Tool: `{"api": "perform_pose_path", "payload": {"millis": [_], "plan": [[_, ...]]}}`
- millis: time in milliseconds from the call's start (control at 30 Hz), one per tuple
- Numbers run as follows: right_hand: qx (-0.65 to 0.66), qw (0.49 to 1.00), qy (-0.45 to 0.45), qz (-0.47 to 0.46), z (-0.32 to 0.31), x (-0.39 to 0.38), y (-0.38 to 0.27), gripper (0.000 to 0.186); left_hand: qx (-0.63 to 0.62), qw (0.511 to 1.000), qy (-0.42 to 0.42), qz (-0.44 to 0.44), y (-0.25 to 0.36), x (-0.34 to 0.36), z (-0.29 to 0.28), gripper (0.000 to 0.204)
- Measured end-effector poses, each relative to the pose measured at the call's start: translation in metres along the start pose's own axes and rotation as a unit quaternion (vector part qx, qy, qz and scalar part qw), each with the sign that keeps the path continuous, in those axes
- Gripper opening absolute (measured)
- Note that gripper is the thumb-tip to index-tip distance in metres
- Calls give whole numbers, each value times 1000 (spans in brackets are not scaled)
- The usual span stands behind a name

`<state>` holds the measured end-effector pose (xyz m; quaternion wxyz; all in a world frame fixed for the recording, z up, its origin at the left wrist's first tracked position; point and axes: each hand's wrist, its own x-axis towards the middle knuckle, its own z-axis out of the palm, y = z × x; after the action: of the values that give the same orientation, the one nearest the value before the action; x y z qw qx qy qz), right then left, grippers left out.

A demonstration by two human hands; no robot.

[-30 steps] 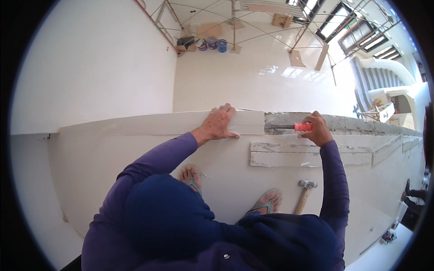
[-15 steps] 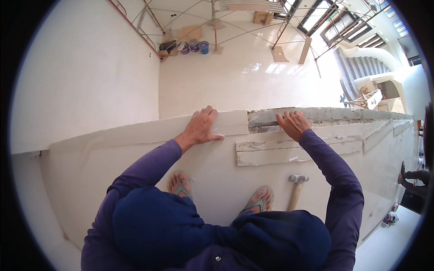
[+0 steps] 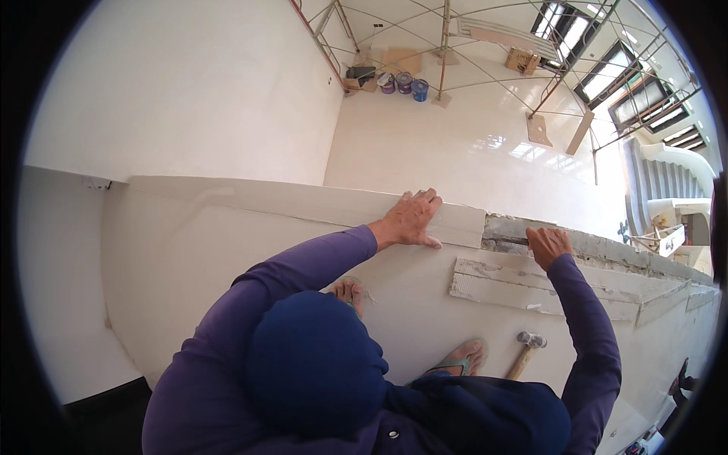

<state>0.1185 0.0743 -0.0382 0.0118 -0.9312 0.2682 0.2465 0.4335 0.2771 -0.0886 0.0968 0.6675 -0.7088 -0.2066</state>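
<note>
Tool shaft juts leftward from right-hand fingers.

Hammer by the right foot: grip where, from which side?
Probably the wooden handle, from above and the right: it's long and slim, with the right foot to its left. The metal head is at the far end; dark blue clothing hides the near end.

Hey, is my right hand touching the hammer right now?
Apart. The head view shows a plain gap: white strips and bare pale floor separate the right hand from the hammer.
</note>
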Motion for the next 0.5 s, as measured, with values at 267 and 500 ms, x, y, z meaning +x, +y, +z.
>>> {"api": "perform_pose_path", "payload": {"millis": [267,500], "plan": [[-2,1000,3,21,11,-8,-4,12,15,1000,-16,-7,4,2,-3,96],[-26,997,73,32,30,-8,-7,4,12,1000,-13,-8,4,0,1,99]]}}
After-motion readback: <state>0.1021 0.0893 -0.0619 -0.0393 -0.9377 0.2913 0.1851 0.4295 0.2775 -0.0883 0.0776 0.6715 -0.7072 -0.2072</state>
